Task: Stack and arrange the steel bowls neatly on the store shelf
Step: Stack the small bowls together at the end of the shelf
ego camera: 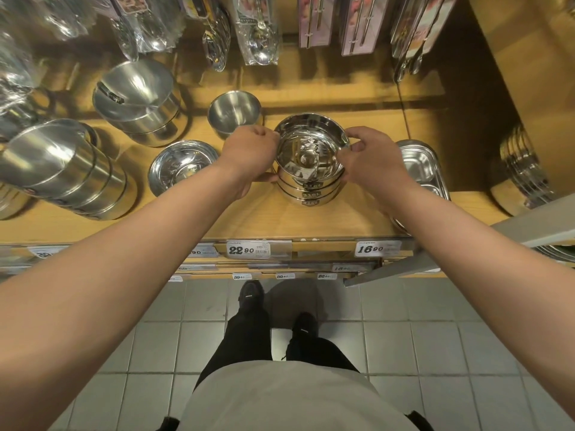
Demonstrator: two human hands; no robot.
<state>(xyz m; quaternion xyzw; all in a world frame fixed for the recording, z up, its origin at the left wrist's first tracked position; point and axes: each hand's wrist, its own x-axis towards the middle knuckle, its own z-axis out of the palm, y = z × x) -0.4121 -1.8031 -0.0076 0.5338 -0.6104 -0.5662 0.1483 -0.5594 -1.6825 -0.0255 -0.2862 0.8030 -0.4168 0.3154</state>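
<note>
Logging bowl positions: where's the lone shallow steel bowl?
Head view, left of centre: the shallow bowl sits on the wooden shelf, just left of the left hand and the bowl stack.

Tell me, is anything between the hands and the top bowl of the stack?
Nothing visible. The left hand and right hand already hold the top bowl at opposite sides of its rim.

Bowls laid out along the wooden shelf (pixel 280 222), hands at the middle stack.

The bowl stack (pixel 311 169) stands mid-shelf between the left hand (pixel 249 150) and right hand (pixel 370 163). Left of it lies a shallow bowl (pixel 182 164); behind that, a single deep bowl (pixel 235 112). Taller stacks (pixel 137 101) stand further left. Trays (pixel 420 169), seemingly stacked, lie right. Packaged utensils (pixel 258 32) hang behind.
</note>
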